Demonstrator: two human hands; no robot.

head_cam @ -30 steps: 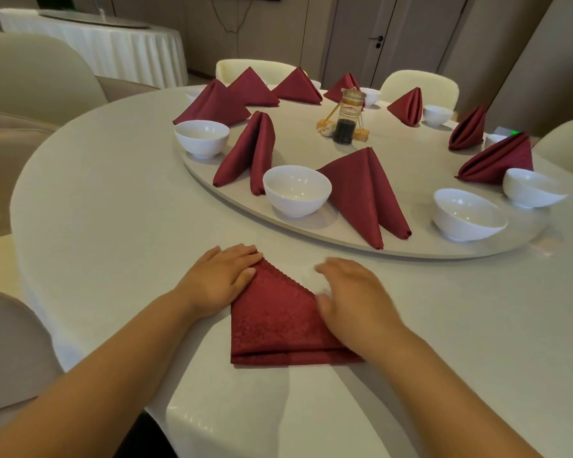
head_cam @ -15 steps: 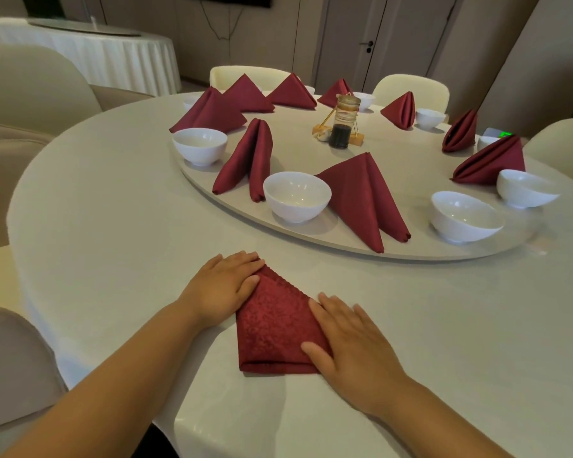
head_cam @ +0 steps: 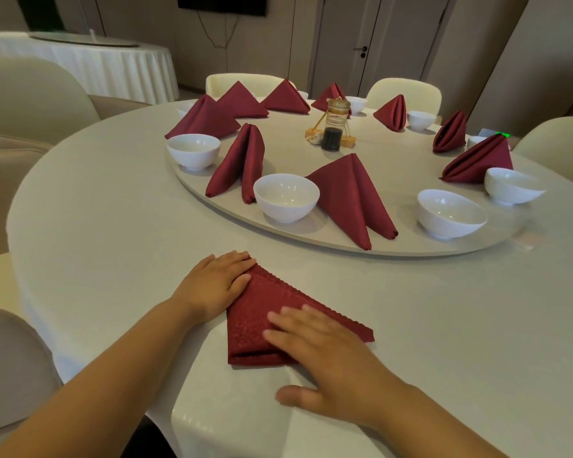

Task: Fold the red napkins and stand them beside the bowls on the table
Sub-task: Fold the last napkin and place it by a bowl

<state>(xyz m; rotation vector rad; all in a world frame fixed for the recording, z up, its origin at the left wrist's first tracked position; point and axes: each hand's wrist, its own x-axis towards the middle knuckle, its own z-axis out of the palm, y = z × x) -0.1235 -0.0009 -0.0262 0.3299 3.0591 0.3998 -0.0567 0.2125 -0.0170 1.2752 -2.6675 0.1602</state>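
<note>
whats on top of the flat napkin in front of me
Both hands lie flat on the napkin: the left hand on its far left corner, the right hand with fingers over its near part. The cloth beneath them is hidden.

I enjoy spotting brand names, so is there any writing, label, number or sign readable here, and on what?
None can be read.
The glass jar shows no legible label.
The white bowls and red napkins bear no writing.
The dark screen on the wall is blank.
The small device with a green light is too small to tell.
</note>
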